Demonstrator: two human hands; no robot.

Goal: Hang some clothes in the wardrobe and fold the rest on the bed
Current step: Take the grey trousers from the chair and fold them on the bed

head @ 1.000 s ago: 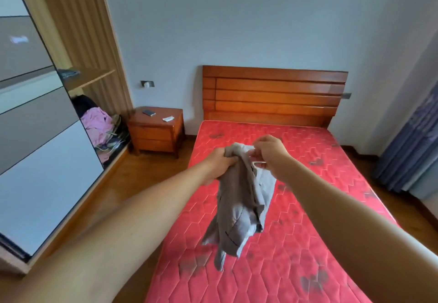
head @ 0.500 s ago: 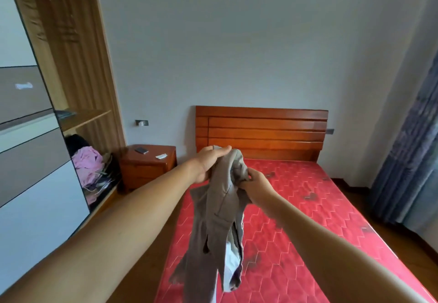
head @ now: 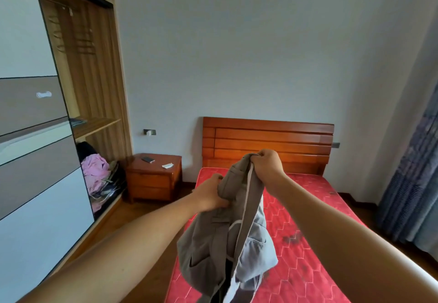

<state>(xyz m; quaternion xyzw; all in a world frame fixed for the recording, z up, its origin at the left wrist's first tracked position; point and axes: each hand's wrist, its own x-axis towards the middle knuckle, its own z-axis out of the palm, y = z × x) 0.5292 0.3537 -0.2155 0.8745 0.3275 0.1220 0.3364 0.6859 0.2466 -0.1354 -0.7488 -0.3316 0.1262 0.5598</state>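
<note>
Red mattress (head: 310, 210), wooden headboard (head: 272, 136); grey garment (head: 206, 243) clenched in left fingers (head: 221, 204) and right fingers (head: 262, 155).

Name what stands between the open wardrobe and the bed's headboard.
In the head view, a wooden bedside cabinet stands there, with a dark flat object and a white scrap on top.

This is a bedroom in a home. A bed (head: 308, 208) with a bare red quilted mattress and a slatted wooden headboard (head: 267, 141) stands against a plain pale wall, with a matching wooden nightstand (head: 151, 179) just beside it (a phone (head: 148, 159) lies on top). To the left, a built-in wardrobe (head: 94, 77) with a sliding door (head: 35, 160) stands open, with a shelf (head: 99, 123) inside and a heap of clothes (head: 94, 172) at its foot. A blue curtain (head: 412, 184) hangs on the right above a wooden floor (head: 147, 210).
</note>
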